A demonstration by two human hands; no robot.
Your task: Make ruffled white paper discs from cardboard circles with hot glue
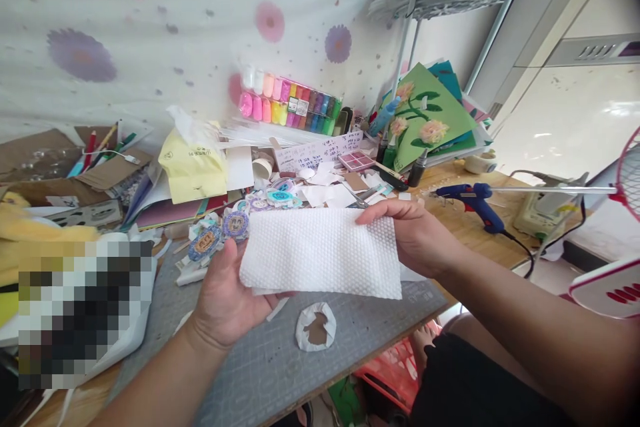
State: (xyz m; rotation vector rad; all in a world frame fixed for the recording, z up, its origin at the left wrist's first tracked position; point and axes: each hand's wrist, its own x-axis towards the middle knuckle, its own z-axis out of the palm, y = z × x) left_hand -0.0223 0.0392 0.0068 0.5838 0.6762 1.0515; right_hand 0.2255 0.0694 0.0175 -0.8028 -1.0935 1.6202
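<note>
A folded white paper towel [320, 252] with a dimpled texture is held up above the grey cutting mat [250, 380]. My left hand [227, 303] supports its left end, fingers underneath and thumb raised at the edge. At the right end, my right hand [413, 233] grips it with the index finger lying on top and the other fingers hidden behind. Below the towel, a ring wrapped in white paper [316, 327] lies on the mat, with brown cardboard showing in its middle. Several round blue and purple decorated pieces [235, 221] lie just behind my left hand.
A blue glue gun [473, 203] rests on the table at right, its cord trailing off. Paper scraps, a paper cup [262, 168] and a pack of coloured clay [290, 103] crowd the back. Left stands a cardboard box [60, 180]; a red basket [393, 373] sits below the table edge.
</note>
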